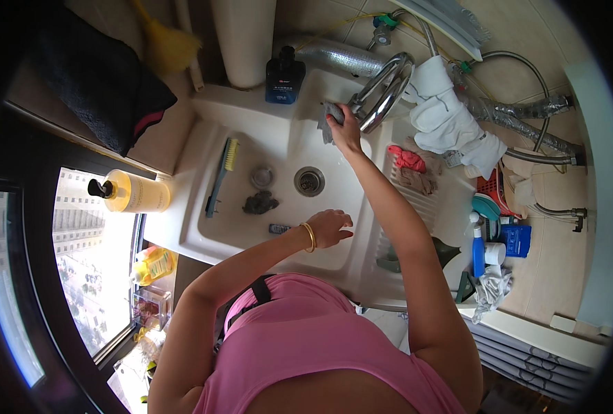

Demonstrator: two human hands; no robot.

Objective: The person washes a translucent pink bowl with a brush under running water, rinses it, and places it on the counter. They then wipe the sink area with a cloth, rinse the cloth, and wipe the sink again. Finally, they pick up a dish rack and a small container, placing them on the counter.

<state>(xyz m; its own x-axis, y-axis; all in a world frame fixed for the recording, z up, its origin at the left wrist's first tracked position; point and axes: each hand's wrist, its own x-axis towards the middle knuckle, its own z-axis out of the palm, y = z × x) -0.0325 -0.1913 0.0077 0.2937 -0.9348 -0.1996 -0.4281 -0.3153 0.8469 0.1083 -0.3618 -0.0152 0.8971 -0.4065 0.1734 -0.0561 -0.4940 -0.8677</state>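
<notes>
My right hand (pixel 345 130) grips a grey cloth (pixel 326 135) at the far side of the white sink (pixel 285 150), just beside the chrome faucet (pixel 376 119). Over the near part of the basin hangs my left hand (pixel 329 227), a gold bangle on its wrist. Its fingers are slightly curled and apart, with nothing visible in them. The metal drain (pixel 309 181) lies between the two hands. To its left rest a dark wet wad of fabric (pixel 261 202) and a round clear object (pixel 262 177). A small labelled item (pixel 279 228) lies near my left forearm.
A long-handled scrub brush (pixel 222 176) leans along the basin's left side. A dark pump bottle (pixel 285 77) stands on the back rim, a yellow pump bottle (pixel 135 191) at the left. Red fabric (pixel 407 158) lies on the ribbed washboard (pixel 430 207). White cloth (pixel 451 116) drapes over hoses.
</notes>
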